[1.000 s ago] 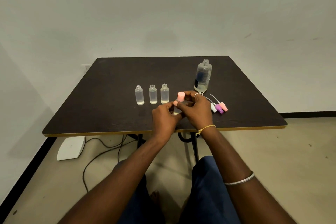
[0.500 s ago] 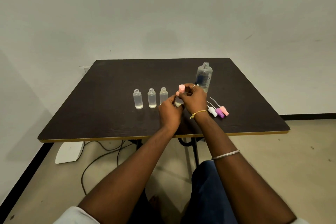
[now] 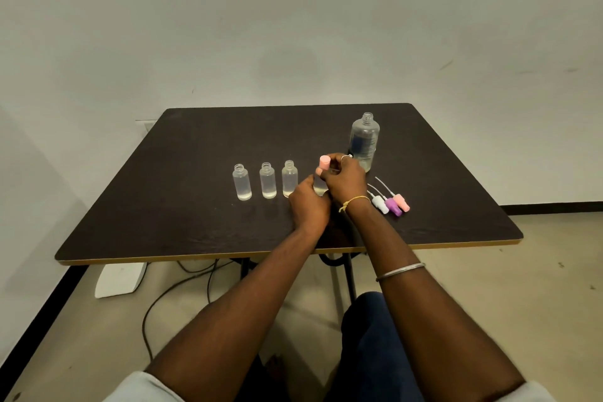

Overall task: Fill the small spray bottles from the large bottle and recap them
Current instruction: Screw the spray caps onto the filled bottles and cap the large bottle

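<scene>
Hands cover pink-capped bottle; large bottle behind, perhaps touching.

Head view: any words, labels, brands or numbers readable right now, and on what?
Large bottle: dark label, print too small and blurred to read.
Small bottles, loose spray caps, table: no text visible.
Nothing in this view is legible.
</scene>
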